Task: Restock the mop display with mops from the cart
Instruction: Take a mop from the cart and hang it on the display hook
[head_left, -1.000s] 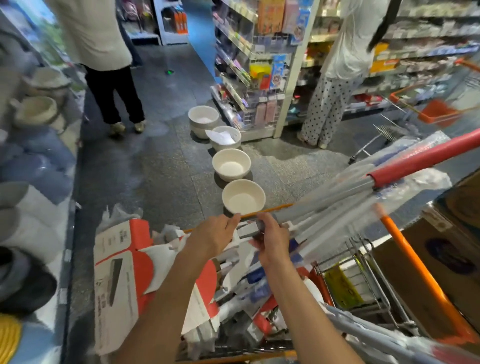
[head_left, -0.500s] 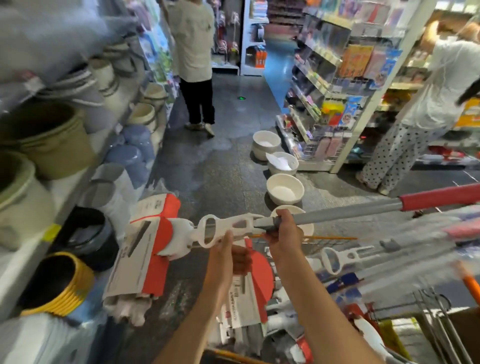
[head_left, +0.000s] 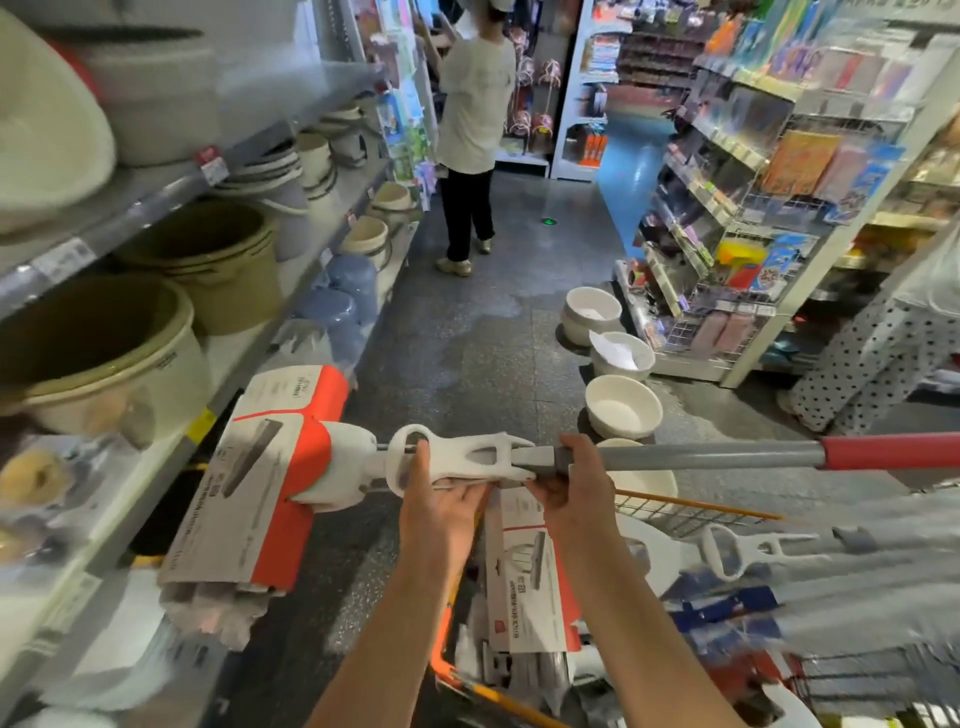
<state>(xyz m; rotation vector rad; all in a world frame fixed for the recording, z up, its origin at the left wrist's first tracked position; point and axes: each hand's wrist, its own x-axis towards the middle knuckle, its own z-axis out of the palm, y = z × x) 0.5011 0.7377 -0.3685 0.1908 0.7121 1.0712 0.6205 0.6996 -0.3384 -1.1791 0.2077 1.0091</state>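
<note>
Both hands clamp mop (head_left: 322, 467) level: left hand (head_left: 441, 499) under wringer, right hand (head_left: 571, 478) around pole, clearing cart (head_left: 675, 514).

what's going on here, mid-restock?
A person is holding one mop level over the aisle floor. The left hand cups the white wringer frame from below and the right hand grips where the grey pole meets it. The cardboard-sleeved mop head points toward the shelving of buckets on the left. More wrapped mops lie in the cart below. It is not yet on a display.
</note>
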